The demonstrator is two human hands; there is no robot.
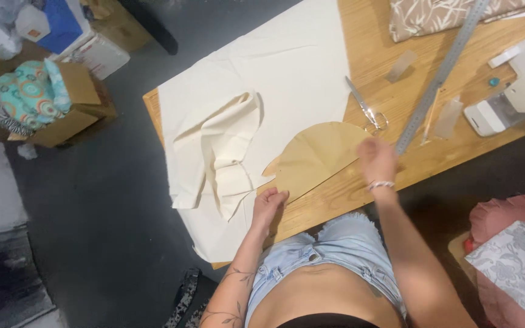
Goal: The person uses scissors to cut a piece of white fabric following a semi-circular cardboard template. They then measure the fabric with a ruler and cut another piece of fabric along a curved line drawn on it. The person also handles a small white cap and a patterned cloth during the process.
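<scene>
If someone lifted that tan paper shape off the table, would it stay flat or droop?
The tan paper pattern lies flat and thin, so it would probably bend but hold its shape better than the crumpled cream fabric. It looks light; the left hand pressing its edge suggests it slides easily.

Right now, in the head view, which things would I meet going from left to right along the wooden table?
Cream cloth → left hand → tan paper pattern → scissors → right hand → metal ruler → white sewing machine.
</scene>
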